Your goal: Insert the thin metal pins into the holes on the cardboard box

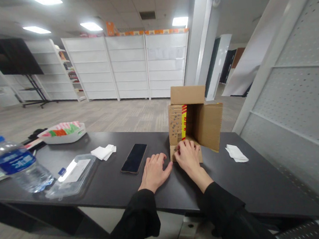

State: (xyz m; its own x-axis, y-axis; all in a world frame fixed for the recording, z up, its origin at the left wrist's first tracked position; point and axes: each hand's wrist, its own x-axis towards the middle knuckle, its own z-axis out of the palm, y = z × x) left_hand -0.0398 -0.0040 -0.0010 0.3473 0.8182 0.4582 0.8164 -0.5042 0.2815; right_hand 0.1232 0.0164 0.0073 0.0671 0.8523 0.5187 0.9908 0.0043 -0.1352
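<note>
A cardboard box (175, 123) lies on its side on the dark desk, its opening towards me and its flaps spread. Yellow and red tape (184, 121) and a patch of dark dots show on its left flap. My right hand (187, 155) is at the lower flap, its fingers bent and drawn together. Whatever is between those fingertips is hidden. My left hand (154, 170) rests on the desk just left of the box, fingers apart and holding nothing. A black smartphone (134, 158) lies flat beside it.
On the left stand a water bottle (17, 162), a clear plastic case (76, 175) and a white basket (63, 136) with colourful packets. Folded white tissues (103, 152) lie near the phone, and another folded tissue (236, 153) is right of the box. A perforated panel (304, 99) borders the right side.
</note>
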